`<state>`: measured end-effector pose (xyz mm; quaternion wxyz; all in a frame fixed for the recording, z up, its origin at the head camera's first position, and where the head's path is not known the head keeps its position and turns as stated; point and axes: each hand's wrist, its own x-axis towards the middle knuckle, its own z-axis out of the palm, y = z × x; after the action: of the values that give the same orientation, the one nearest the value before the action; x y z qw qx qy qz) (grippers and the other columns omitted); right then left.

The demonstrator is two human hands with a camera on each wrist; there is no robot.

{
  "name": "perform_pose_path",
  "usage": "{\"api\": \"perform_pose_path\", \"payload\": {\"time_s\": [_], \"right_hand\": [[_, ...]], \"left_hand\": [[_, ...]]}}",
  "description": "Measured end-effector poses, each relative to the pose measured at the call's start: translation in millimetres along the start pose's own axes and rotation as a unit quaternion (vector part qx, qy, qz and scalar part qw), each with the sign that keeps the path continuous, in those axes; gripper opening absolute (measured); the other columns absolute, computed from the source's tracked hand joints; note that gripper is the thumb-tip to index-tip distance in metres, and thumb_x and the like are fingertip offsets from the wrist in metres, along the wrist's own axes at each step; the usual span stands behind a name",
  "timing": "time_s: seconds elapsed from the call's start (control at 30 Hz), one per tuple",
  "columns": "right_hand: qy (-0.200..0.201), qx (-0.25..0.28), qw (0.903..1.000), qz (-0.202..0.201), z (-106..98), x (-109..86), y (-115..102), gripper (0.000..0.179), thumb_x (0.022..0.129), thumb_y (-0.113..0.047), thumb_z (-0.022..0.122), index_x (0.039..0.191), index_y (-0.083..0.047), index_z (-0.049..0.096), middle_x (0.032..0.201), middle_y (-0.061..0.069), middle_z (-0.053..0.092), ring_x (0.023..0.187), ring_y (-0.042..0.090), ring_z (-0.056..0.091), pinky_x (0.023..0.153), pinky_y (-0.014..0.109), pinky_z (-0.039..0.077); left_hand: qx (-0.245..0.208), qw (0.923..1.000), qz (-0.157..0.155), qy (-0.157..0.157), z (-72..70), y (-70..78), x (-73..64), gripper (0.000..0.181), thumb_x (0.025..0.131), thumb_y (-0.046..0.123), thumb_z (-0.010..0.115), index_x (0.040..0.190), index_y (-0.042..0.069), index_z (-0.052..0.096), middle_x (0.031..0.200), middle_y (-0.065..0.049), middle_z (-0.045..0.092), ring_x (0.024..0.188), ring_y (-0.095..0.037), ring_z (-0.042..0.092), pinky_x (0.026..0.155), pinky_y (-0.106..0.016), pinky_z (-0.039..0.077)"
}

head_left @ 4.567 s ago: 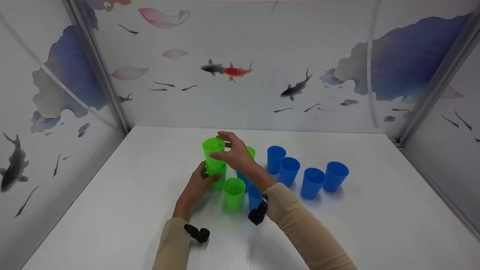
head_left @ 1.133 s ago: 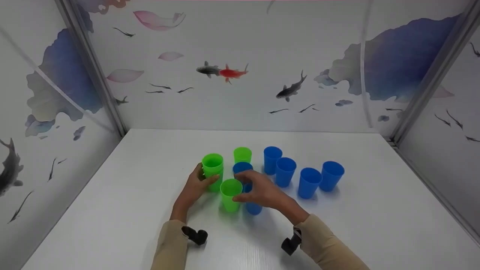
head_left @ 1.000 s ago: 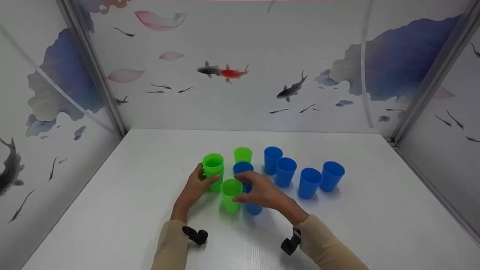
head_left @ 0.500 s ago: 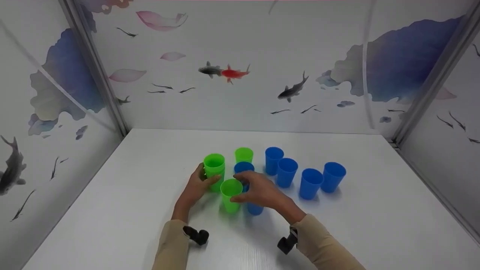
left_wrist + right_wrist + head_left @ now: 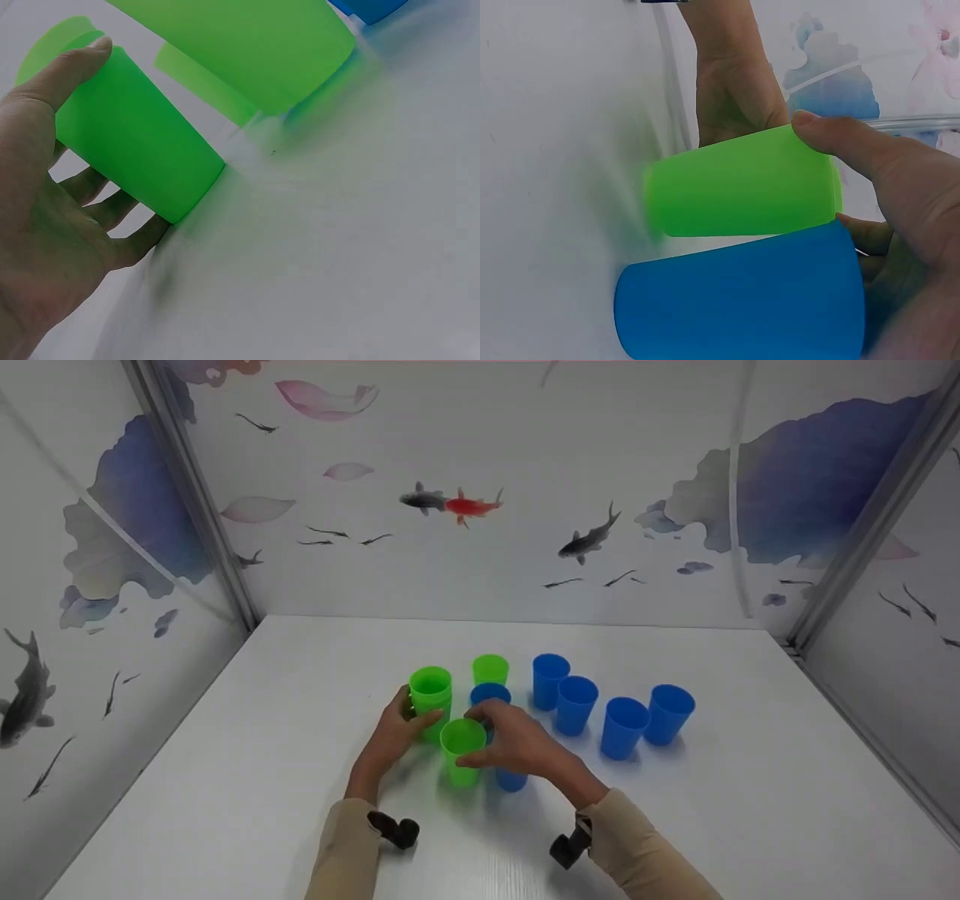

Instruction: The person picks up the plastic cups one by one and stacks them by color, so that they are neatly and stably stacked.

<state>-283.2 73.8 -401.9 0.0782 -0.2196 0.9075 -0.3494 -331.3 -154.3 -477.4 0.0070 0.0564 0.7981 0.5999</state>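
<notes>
On the white table, my left hand (image 5: 391,733) grips a stack of nested green cups (image 5: 430,699), thumb on the near side and fingers round the far side. The left wrist view shows the thumb near the rim of the lower green cup (image 5: 139,135). My right hand (image 5: 519,741) holds a single green cup (image 5: 460,769) near its rim, standing upright just in front of the stack. In the right wrist view the thumb presses that cup's upper side, and its fingers are partly hidden behind a blue cup (image 5: 742,300).
Behind the right hand stand a blue cup (image 5: 491,691) and a green cup (image 5: 491,667); another blue cup (image 5: 512,781) shows below that hand. Several upright blue cups (image 5: 576,709) stand to the right. Patterned walls (image 5: 525,450) enclose the table (image 5: 712,817) at the back and sides.
Earlier the right hand held a green cup above the left hand's cup; now that cup sits nested there. The right hand has come down to the front green cup, its thumb shifting slightly left onto it.
</notes>
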Motion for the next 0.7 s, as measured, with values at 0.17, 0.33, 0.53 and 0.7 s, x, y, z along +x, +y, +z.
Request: {"api": "perform_pose_path", "payload": {"time_s": [0.17, 0.33, 0.53, 0.7], "right_hand": [[0.006, 0.019, 0.9998, -0.007, -4.5, -0.7, -1.3, 0.068, 0.081, -0.042, 0.083, 0.136, -0.014, 0.055, 0.133, 0.007, 0.062, 0.124, 0.026, 0.058, 0.105, 0.047, 0.052], [0.022, 0.049, 0.9983, -0.022, -10.5, -1.8, -5.2, 0.067, 0.082, -0.044, 0.081, 0.136, -0.015, 0.054, 0.136, 0.004, 0.060, 0.126, 0.026, 0.058, 0.104, 0.046, 0.053], [0.038, 0.102, 0.9937, -0.028, -13.6, -1.4, -9.3, 0.069, 0.083, -0.042, 0.080, 0.139, -0.013, 0.051, 0.143, 0.007, 0.056, 0.133, 0.031, 0.054, 0.104, 0.048, 0.053], [0.059, 0.140, 0.9880, -0.027, -18.1, 1.0, -11.9, 0.067, 0.085, -0.038, 0.079, 0.140, -0.013, 0.049, 0.142, 0.008, 0.055, 0.130, 0.030, 0.055, 0.101, 0.045, 0.055]], "left_hand": [[-0.002, 1.0000, 0.004, 0.000, -0.3, 0.3, -0.1, 0.089, 0.084, 0.055, 0.074, 0.154, 0.019, 0.033, 0.153, -0.009, 0.047, 0.147, -0.032, 0.038, 0.121, -0.055, 0.031], [0.003, 1.0000, 0.000, -0.002, -1.2, -0.4, 0.5, 0.089, 0.086, 0.054, 0.073, 0.156, 0.018, 0.031, 0.155, -0.011, 0.044, 0.148, -0.034, 0.036, 0.121, -0.056, 0.030], [-0.005, 1.0000, -0.002, -0.004, -0.8, 0.0, -0.5, 0.083, 0.087, 0.051, 0.073, 0.154, 0.019, 0.034, 0.152, -0.009, 0.047, 0.145, -0.031, 0.041, 0.121, -0.054, 0.033], [-0.019, 0.9998, 0.004, -0.008, -0.2, 0.2, -0.2, 0.083, 0.087, 0.050, 0.074, 0.153, 0.020, 0.034, 0.152, -0.008, 0.048, 0.145, -0.028, 0.042, 0.121, -0.052, 0.033]]}}
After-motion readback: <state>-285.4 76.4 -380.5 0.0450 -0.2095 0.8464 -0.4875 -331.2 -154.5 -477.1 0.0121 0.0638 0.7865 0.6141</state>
